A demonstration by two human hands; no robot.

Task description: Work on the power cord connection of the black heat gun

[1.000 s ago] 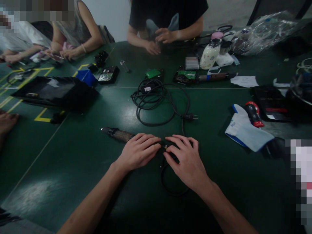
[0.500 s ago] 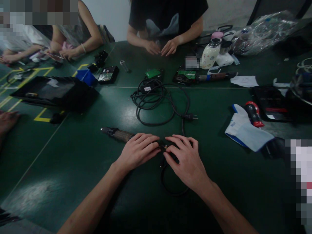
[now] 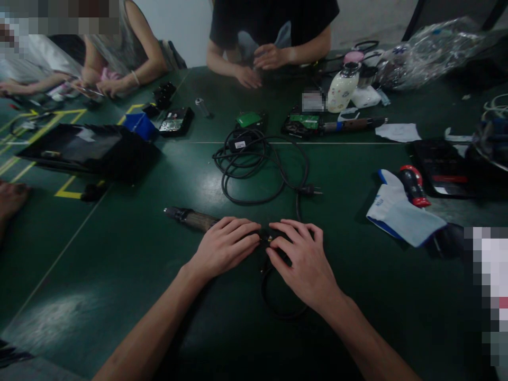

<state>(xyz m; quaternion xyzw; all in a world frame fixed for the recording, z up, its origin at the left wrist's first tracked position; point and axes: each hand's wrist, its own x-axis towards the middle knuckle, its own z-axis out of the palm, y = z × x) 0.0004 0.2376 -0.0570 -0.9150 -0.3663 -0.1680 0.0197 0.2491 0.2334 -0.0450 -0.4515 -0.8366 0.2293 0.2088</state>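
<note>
Left hand (image 3: 226, 246) beside right hand (image 3: 307, 262), green table (image 3: 130, 259), co-workers (image 3: 273, 32) across, pale wall (image 3: 178, 26)

A broad, dark green, smooth-topped worktable (image 3: 130, 254) fills most of the view. A thin, pale, straight seam (image 3: 345, 143) runs crosswise over its far half, and another thin pale line (image 3: 59, 259) slants down toward the lower left. On the left, strips of bright yellow tape (image 3: 69, 194) mark angular outlines on the worktable. Beyond the far edge is a plain, pale blue-grey wall (image 3: 182, 26); farther right is a mottled grey surface (image 3: 369, 21), floor or wall, beside a dark slanting bar (image 3: 413, 20). The light is dim and cool, with a whitish glare (image 3: 55, 317) at lower left, while the near right lies in shadow.
</note>
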